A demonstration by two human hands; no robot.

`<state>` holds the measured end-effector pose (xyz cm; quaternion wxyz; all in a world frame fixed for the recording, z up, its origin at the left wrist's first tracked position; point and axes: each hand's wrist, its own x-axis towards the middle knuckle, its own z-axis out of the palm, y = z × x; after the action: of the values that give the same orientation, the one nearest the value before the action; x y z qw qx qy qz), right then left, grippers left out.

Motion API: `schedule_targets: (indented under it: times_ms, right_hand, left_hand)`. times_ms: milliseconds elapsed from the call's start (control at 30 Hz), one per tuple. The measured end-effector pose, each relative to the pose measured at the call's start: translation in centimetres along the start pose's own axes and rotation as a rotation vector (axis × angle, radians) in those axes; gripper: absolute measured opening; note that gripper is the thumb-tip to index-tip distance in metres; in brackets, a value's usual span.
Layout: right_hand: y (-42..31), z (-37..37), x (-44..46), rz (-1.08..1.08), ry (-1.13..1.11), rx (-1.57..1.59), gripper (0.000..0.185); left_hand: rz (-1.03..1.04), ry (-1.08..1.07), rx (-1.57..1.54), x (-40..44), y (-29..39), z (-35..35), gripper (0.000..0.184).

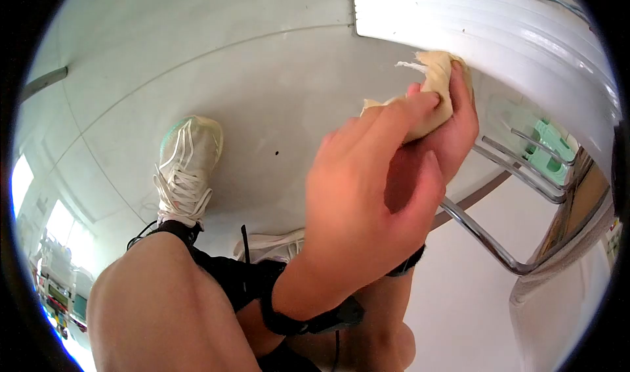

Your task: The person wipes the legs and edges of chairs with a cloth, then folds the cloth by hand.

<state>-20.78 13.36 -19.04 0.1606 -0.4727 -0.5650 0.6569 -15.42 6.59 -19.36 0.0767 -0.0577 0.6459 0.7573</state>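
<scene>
A cream cloth point(438, 76) with a frayed edge and loose white threads is bunched up in both hands. My left hand point(361, 181), with a black strap at the wrist, reaches across from the lower left. Its fingertips press closed on the near side of the cloth. Behind it, my right hand point(464, 126) is partly covered by the left one, its fingers wrapped round the cloth's far side. Just beyond the cloth lies the near edge of a white, smooth curved panel point(453, 17); I cannot tell whether the cloth touches it.
Bent metal tubing point(489, 244) of a chair or stand is at the right, with a green plastic basket point(550, 150) beyond it. My shoe point(190, 155) rests on the grey tiled floor point(262, 89). Another metal leg point(46, 83) shows at the far left.
</scene>
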Motion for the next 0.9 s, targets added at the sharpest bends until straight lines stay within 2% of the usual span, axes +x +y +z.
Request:
schedule_targets:
  times_ms: [200,333,500,667,900]
  right_hand:
    - [1.4,-2.3,-3.1,0.144,-0.058,0.012,0.018]
    - [1.8,-3.3,-4.4,0.153,-0.083,-0.009,0.018]
    - [1.1,-2.5,-2.9,0.095,-0.104,-0.024,0.018]
    - [0.5,-1.4,-1.1,0.065,-0.104,-0.001,0.019]
    - [1.7,-3.5,-4.5,0.151,-0.116,-0.035,0.02]
  left_hand:
    - [-0.141,-0.04,0.283,0.2,2.2,0.8,0.047]
    - [-0.068,-0.108,0.399,-0.4,2.1,0.3,0.053]
    - [-0.003,-0.134,0.379,-0.3,2.4,0.5,0.056]
    - [-0.041,-0.094,0.452,-0.4,1.4,0.8,0.058]
    - [-0.064,-0.063,0.398,0.0,3.0,0.3,0.057]
